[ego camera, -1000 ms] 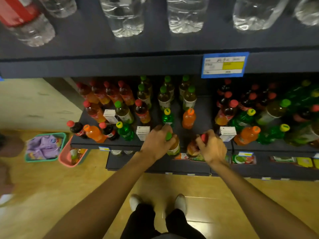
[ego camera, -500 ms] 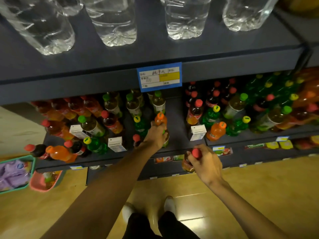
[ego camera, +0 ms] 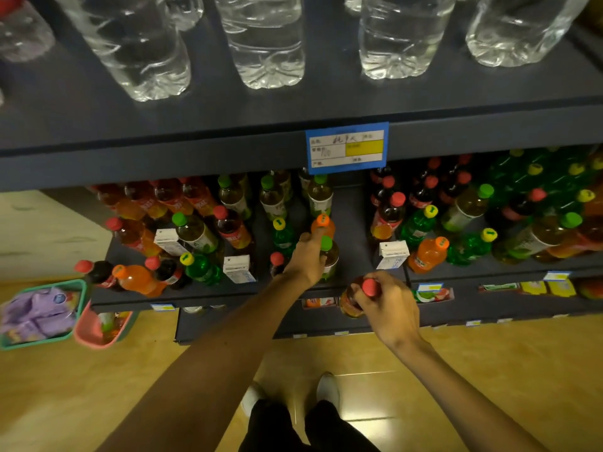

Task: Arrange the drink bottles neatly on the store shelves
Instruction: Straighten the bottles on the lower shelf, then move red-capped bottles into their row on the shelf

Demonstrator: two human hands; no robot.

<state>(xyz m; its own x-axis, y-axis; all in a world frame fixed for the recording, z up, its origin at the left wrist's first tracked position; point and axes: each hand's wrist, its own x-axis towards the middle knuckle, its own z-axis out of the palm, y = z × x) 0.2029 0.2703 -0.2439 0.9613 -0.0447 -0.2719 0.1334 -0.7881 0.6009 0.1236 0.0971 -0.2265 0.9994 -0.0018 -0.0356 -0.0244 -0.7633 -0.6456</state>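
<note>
Fingers (ego camera: 365,296) of the right hand (ego camera: 390,308) curl around the neck of a red-capped bottle (ego camera: 355,300) of amber drink, holding it in the air just in front of the middle shelf's edge. Fingers of the left hand (ego camera: 306,256) wrap the side of a green-capped tea bottle (ego camera: 329,256) standing near the front of that shelf, with the index finger reaching up to touch an orange-capped bottle (ego camera: 323,225) just behind it.

From largest to smallest: a dark blue shelving unit fills the view. Its top shelf (ego camera: 293,106) carries five large clear water bottles (ego camera: 267,44) in the front row, seen from below. One blue and yellow price tag (ego camera: 347,147) hangs on that shelf's front edge. The middle shelf (ego camera: 355,230) holds many small drink bottles, too crowded to count, with red, green, yellow and orange caps; several on the left and right lie tilted. Three small white cartons (ego camera: 393,254) stand among them near the front. On the wooden floor (ego camera: 98,386) at left sit two baskets, one green (ego camera: 9,344) and one pink (ego camera: 94,334). Two white shoes (ego camera: 328,388) show below.
</note>
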